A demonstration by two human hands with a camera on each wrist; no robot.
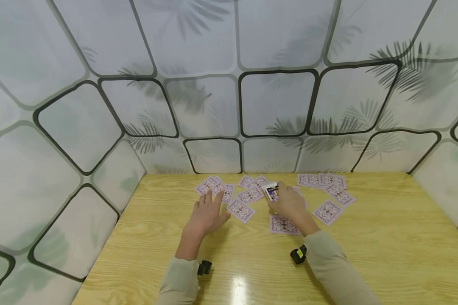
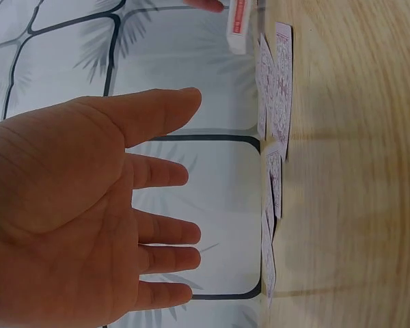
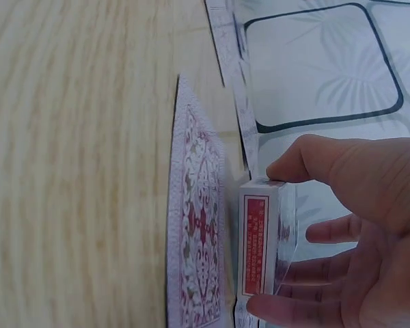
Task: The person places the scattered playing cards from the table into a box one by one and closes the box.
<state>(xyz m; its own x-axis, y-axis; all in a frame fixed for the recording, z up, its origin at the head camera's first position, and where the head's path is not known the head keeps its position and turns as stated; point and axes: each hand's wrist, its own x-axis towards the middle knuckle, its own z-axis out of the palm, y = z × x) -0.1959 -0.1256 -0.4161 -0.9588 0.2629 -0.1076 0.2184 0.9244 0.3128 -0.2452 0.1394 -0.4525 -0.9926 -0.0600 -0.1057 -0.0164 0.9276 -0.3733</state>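
My right hand (image 1: 290,204) grips a playing-card box (image 1: 272,192) between thumb and fingers, above the far middle of the table. In the right wrist view, a red label with white print shows on the narrow side of the card box (image 3: 257,239). A face-down card (image 3: 197,219) with a patterned back lies close beside it. My left hand (image 1: 206,215) is held over the table with fingers spread and nothing in them. Near its fingertips lie several face-down cards (image 1: 241,210). The left wrist view shows its bare palm (image 2: 75,219), apart from the cards.
More face-down cards (image 1: 328,212) lie scattered to the right, with an overlapping row (image 1: 320,181) along the back edge. A single card (image 1: 283,225) lies below my right hand. Patterned fabric walls (image 1: 278,106) enclose the wooden table (image 1: 145,254) at the back and sides.
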